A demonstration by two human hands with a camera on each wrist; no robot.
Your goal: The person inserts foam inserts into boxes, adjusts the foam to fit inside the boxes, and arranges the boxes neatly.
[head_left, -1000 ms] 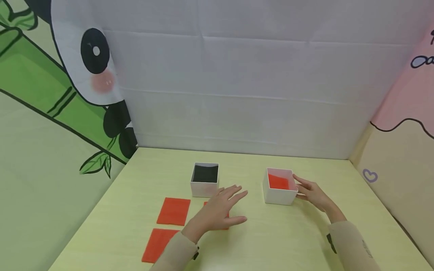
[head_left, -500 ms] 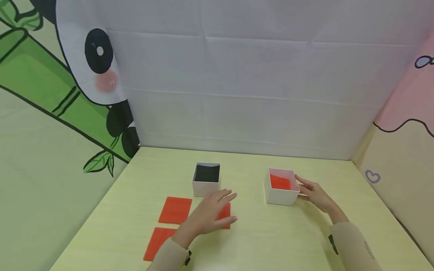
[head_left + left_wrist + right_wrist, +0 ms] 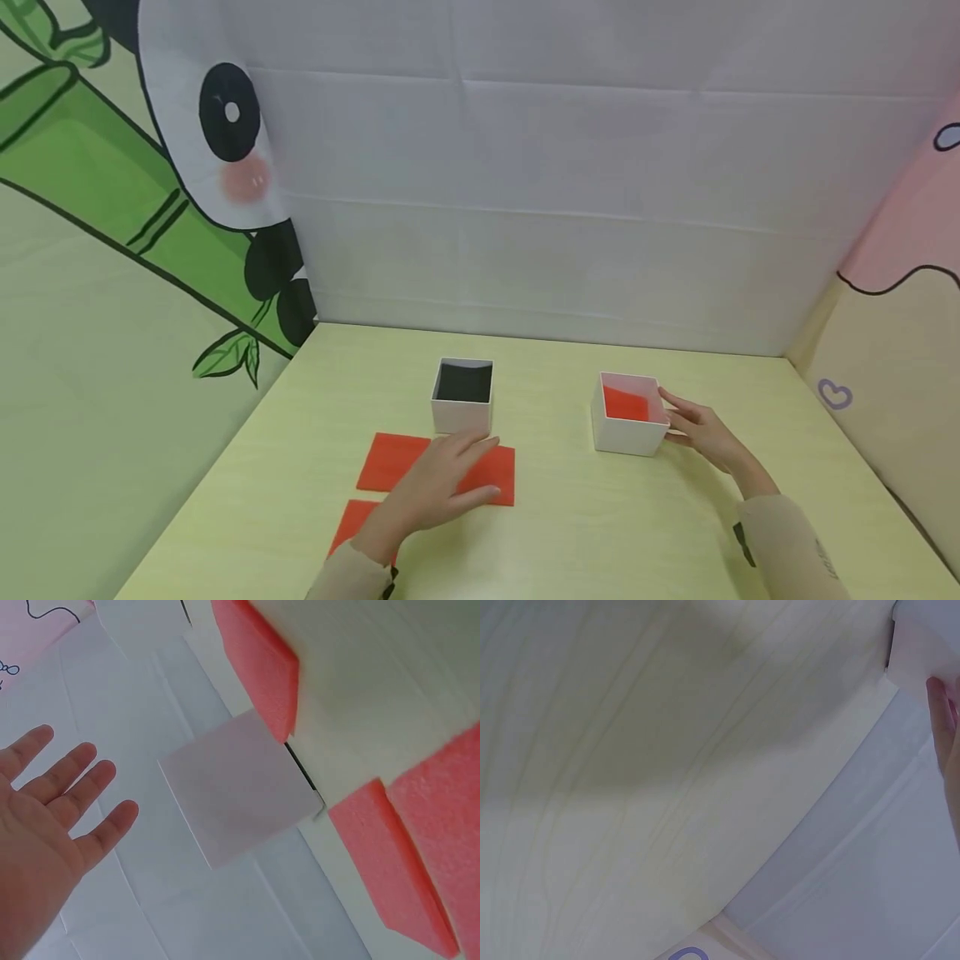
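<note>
Just in front of the white square box with the black lining point(image 3: 462, 395), the left hand point(image 3: 431, 492) lies flat and loose on a thin red foam square point(image 3: 491, 475), and might drag it crooked, while the right hand point(image 3: 701, 429) rests straight-fingered against the red-lined white box point(image 3: 628, 414), well right.

White box with black lining point(image 3: 463, 395), pale green table point(image 3: 600, 533), panda backdrop point(image 3: 217, 142)
</note>
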